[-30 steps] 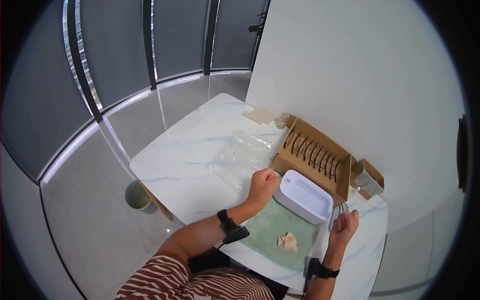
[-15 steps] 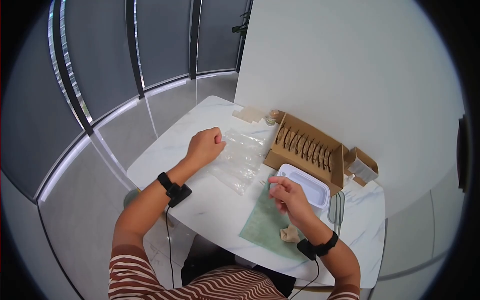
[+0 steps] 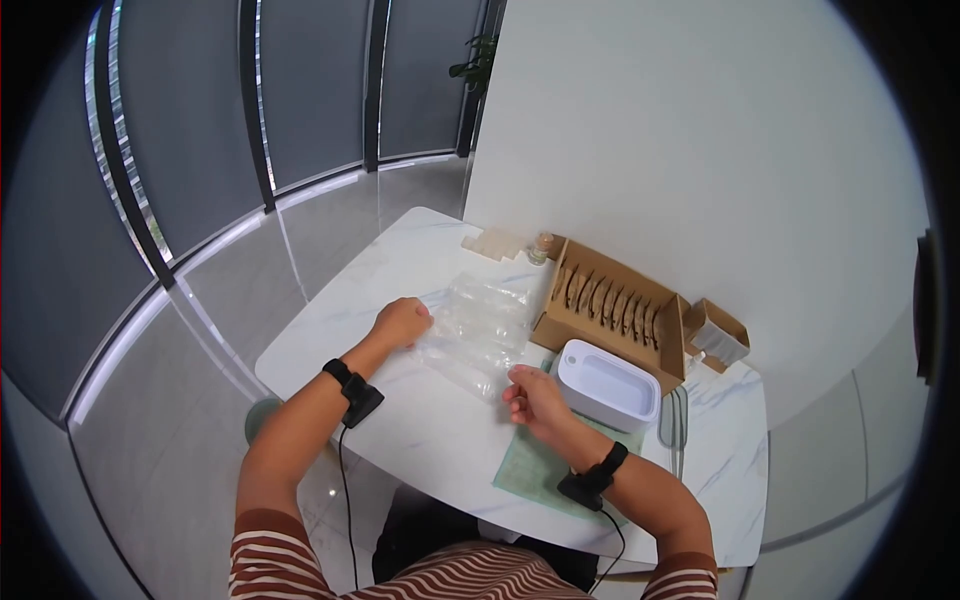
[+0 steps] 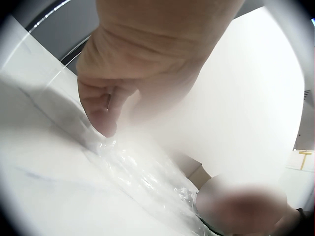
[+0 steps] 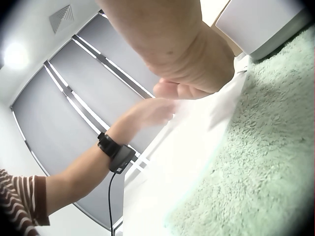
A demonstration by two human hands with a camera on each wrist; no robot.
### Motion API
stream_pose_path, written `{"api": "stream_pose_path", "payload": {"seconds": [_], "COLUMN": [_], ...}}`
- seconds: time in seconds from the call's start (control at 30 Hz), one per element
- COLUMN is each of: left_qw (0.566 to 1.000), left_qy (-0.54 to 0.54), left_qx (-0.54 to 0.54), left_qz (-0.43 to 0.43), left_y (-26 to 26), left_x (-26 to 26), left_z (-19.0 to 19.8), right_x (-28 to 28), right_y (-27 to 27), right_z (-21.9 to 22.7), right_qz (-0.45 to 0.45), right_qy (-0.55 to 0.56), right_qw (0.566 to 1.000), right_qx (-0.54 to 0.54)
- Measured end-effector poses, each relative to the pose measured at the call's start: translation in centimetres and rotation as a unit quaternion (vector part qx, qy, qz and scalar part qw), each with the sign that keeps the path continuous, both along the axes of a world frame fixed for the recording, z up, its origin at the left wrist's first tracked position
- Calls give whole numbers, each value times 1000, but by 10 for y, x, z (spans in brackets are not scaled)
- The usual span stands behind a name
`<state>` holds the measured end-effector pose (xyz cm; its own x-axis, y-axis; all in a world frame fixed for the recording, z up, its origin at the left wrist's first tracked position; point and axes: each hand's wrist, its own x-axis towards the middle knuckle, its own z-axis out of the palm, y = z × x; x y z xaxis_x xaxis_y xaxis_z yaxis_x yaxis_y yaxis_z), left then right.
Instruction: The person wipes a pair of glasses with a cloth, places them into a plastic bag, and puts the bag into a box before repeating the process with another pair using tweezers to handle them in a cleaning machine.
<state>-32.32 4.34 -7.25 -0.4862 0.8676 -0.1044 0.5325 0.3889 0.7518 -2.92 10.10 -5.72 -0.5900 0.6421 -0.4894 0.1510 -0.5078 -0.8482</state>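
A clear plastic bag lies spread out and crinkled on the marbled table. At its left edge, my left hand pinches the film; in the left wrist view the bent fingertips meet the shiny plastic. My right hand is at the bag's near right edge, thumb and curled fingers closing on it. That hand is a blur in the left wrist view. Just right of it, a white tub stands on the green cloth; my right forearm covers part of the cloth.
Behind the tub stands an open cardboard box holding a row of brown curved pieces. A smaller box is to its right. A small jar and beige flat pieces lie at the back. A grey-rimmed lid is beside the tub.
My left hand moved left from beside the tub to the bag's left edge. My right hand crossed over the green cloth to the bag's right side. The beige crumpled cloth is now hidden.
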Motion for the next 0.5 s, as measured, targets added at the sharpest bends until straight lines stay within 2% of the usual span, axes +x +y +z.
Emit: {"api": "stream_pose_path", "payload": {"seconds": [0.07,0.23,0.3,0.37,0.5], "left_qw": [998,993,991,967,941], "left_qy": [-31,-57,-73,-158,-209], "left_qx": [62,104,115,198,265], "left_qz": [4,10,11,13,-8], "left_y": [-3,-10,-11,-16,-28], "left_x": [2,3,5,10,28], "left_z": [-7,-13,-7,4,31], "right_x": [-4,-10,-10,-9,5], "right_y": [1,2,-1,-4,-9], "right_z": [-1,3,10,20,49], "right_qz": [-14,-12,-15,-19,-48], "right_qy": [-4,-11,-12,-3,23], "right_qw": [1000,999,998,996,989], "right_qx": [12,38,52,83,135]}}
